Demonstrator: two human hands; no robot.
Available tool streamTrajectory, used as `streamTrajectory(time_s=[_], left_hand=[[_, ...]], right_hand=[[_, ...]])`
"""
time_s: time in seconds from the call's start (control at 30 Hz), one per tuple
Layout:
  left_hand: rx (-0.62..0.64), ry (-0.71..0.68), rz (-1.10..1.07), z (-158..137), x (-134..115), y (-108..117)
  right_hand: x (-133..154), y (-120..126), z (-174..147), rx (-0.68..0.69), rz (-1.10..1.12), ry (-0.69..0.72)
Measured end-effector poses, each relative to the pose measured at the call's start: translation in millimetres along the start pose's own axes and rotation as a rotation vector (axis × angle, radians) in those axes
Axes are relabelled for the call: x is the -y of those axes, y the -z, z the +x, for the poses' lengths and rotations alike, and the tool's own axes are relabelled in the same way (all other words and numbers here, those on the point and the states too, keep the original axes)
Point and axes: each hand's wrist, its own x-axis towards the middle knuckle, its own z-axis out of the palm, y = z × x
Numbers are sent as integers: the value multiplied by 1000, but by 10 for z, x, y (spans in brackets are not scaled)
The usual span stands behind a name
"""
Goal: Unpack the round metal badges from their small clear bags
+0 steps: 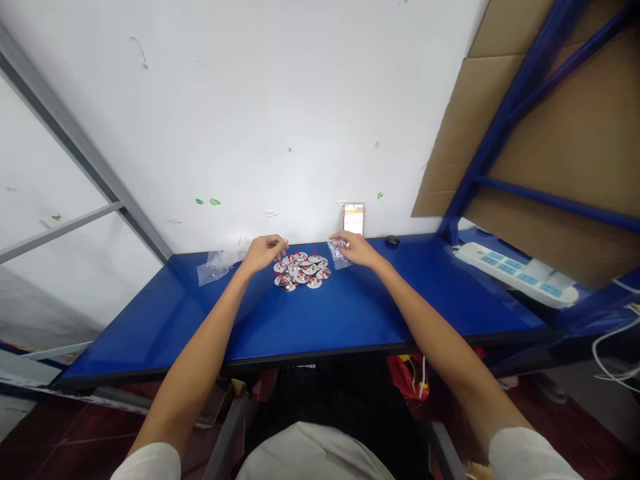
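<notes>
A pile of small finger cymbals (302,270), shiny silver discs with red loops, lies in the middle of the blue table. Just left of the pile's far edge hovers my left hand (266,253), its fingers loosely bent and apart, with nothing visible in them. On the other side, my right hand (359,250) pinches a small clear plastic bag (339,256) by its upper part. The bag hangs near the pile's right edge, and I cannot tell whether anything is inside it.
Clear plastic bags (216,267) lie left of my left hand. A lit phone (354,219) leans against the white wall behind my right hand. A small black object (393,240) sits at the table's back edge. A white power strip (517,273) stands at the right.
</notes>
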Motion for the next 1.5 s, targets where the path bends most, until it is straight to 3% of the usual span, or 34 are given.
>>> streamTrajectory(time_s=[0.13,0.23,0.4,0.5,0.67,1.03,1.17,1.33,1.5], left_hand=[[131,-32,-395,-61,-212,-419],[285,49,-568,-113,-292,-668],[426,20,-708,-153,-280,-752],[321,-11,-614,-144,-252,-760],[125,56,-447,-101,-190,-822],[-64,72,-404,-70,-154,-737],[-143,37,-363,-69,-156,-704],[-64,-59,-297,-78,-186,-702],[39,-115,-242,-113,-240,-770]], right_hand=[[280,-31,67,-129,289,-65],[426,-130,73,-182,453,-90],[449,-254,61,-277,518,-127],[420,-279,66,-318,544,-187],[448,-316,62,-250,629,-229],[440,-314,59,-242,668,-248],[482,-291,51,-167,676,-251],[554,-254,42,-137,568,-172],[615,-251,16,8,487,-134]])
